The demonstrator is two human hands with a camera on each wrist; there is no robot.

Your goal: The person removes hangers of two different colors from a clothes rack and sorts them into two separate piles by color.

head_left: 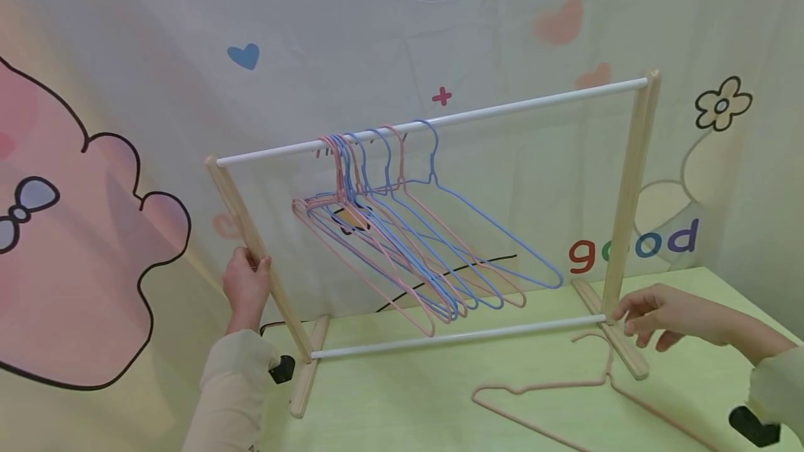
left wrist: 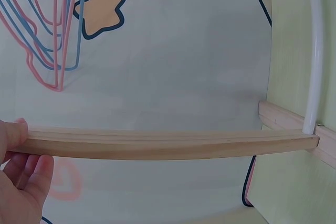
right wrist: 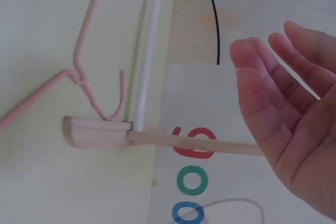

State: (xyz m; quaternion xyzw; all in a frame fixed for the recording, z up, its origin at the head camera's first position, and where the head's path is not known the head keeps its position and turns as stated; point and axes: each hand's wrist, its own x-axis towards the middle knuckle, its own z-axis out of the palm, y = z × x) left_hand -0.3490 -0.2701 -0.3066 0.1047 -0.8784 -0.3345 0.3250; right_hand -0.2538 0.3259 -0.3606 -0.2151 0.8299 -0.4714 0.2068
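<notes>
My left hand grips the left post of a small wooden clothes rack. In the left wrist view, the thumb and fingers lie on opposite sides of that post. Several pink and blue clothes hangers hang from the white top rail, bunched toward its left half, with a blue hanger furthest right. My right hand is held with loosely bent fingers beside the foot of the right post, nothing in it. Below it a pink hanger lies on the table, its hook near the rack's right foot.
The rack stands on a light green table, joined low down by a white lower bar. Behind it hangs a printed cloth with hearts, a flower and coloured letters. The table's right edge runs close to the right forearm.
</notes>
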